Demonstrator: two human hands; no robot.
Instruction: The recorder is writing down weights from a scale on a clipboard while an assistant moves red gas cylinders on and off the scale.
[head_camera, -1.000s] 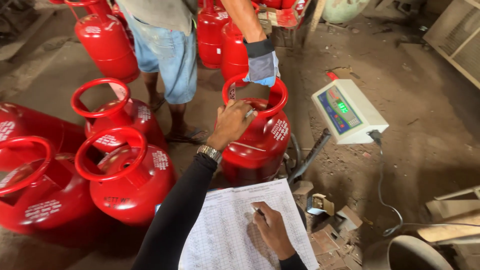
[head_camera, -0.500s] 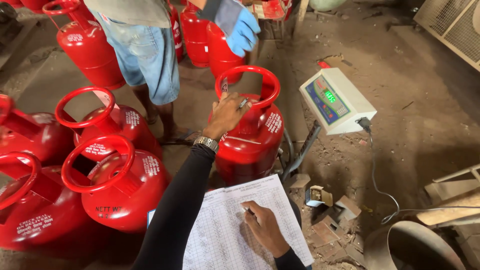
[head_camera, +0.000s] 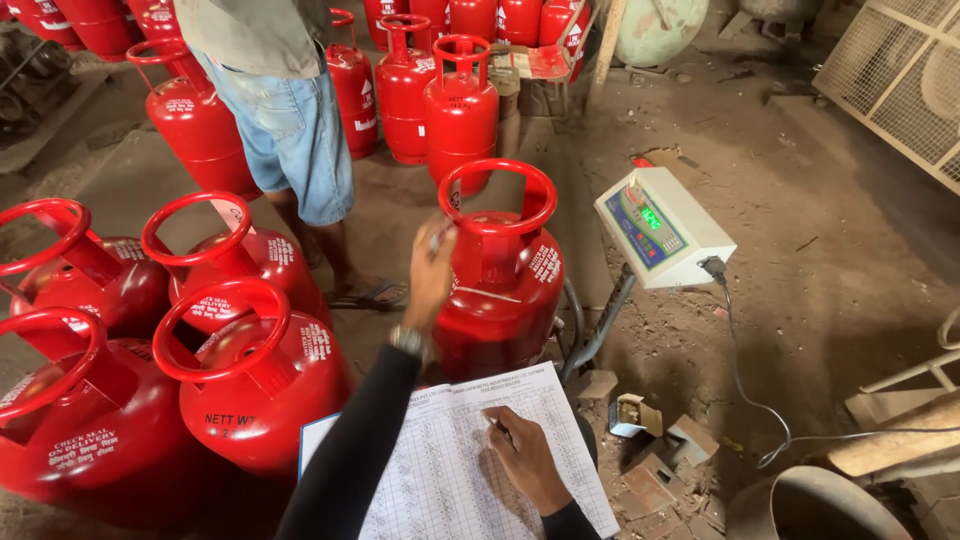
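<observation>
The red gas cylinder (head_camera: 500, 300) stands upright beside the white weighing-scale display (head_camera: 660, 228), whose blue panel shows green lit digits. The person's left hand (head_camera: 432, 272) rests against the cylinder's ring handle (head_camera: 497, 195) on its left side, fingers curled together; whether they pinch something small there cannot be told. Just in front of the cylinder, the right hand (head_camera: 525, 460) lies on a white sheet (head_camera: 440, 470) ruled into a fine printed grid, fingers pressed together around a pen (head_camera: 497, 425) whose tip touches the paper.

White printed lettering runs across the cylinder's shoulder and body. To the left of the cylinder stand four more red cylinders (head_camera: 250, 380) with round ring handles, each bearing white block lettering on its dome. Behind the cylinder, another person in blue denim shorts (head_camera: 290, 140) stands on the dirt floor (head_camera: 820, 250), and further red cylinders (head_camera: 460, 110) with white labels cluster past them. A grey cable (head_camera: 740, 370) trails from the display to the right of the cylinder.
</observation>
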